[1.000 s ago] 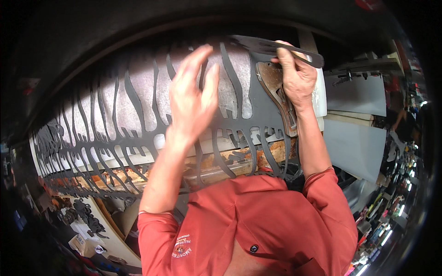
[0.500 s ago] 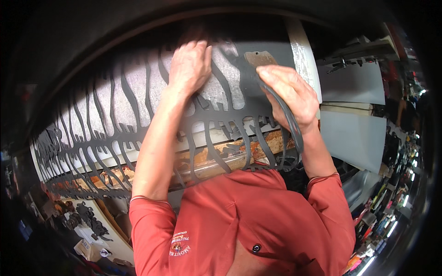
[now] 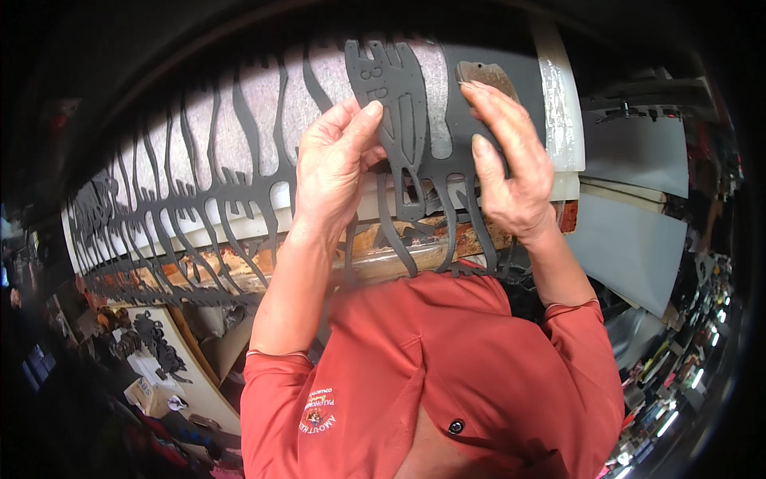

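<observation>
Leftmost, a long dark grey sheet riddled with wavy cut-out slots (image 3: 183, 215) stretches along the pale-topped bench (image 3: 558, 96), its worn wooden front edge (image 3: 239, 267) showing orange-brown below the sheet. Under that edge, low at the left, a white board carries a heap of small dark cut pieces (image 3: 148, 339).

Next comes the left hand (image 3: 335, 172), raised over the sheet near the middle of the view. Its fingers (image 3: 363, 120) are pinched with the thumb on the left edge of a flat dark grey cut-out piece with small punched holes and long thin legs (image 3: 399, 120), which is lifted clear above the slotted sheet, held upright between both hands, with its legs hanging down past the bench edge.

To the right, the right hand (image 3: 511, 176) grips the other side of the same piece; its fingers (image 3: 491, 100) curl over the front while a small brown oval block (image 3: 487, 73) shows just above the fingertips, and whether it is held too I cannot tell. Below both forearms lies the person's orange-red buttoned shirt (image 3: 431, 375). Farthest right, pale grey flat sheets (image 3: 630, 239) lie stacked beside the bench.
</observation>
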Demonstrator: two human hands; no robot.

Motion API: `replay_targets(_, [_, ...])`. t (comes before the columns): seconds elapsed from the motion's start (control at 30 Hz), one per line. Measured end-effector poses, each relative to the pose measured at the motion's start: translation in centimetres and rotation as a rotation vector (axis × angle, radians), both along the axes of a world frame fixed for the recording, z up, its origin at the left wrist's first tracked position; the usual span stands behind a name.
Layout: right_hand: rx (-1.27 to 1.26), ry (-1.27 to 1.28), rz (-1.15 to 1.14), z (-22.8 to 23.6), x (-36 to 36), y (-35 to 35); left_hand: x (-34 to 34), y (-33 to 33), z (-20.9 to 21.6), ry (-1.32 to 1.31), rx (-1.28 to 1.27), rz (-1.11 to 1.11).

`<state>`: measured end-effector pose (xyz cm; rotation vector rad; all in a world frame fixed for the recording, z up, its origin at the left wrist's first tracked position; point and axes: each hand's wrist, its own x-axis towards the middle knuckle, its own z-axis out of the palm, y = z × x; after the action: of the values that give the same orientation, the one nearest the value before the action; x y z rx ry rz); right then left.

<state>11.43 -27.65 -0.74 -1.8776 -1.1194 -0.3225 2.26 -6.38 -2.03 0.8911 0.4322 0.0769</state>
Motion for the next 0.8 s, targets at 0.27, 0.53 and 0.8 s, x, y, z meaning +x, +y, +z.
replay_targets(0.27, [-0.228, -0.015, -0.361, -3.0, 2.5, -1.2, -0.9, -1.8, 1.4, -0.074, 0.008, 0.055])
replay_targets(0.53, [-0.192, 0.152, -0.391, -4.6, 2.3, -2.1, -3.6, 1.3, 0.9, 0.193, 0.193, 0.255])
replay_targets(0.8, [-0.238, 0.227, -0.469, -5.7, 3.0, -2.7, -10.9, 20.2, 0.7, 0.277, 0.823, 0.513])
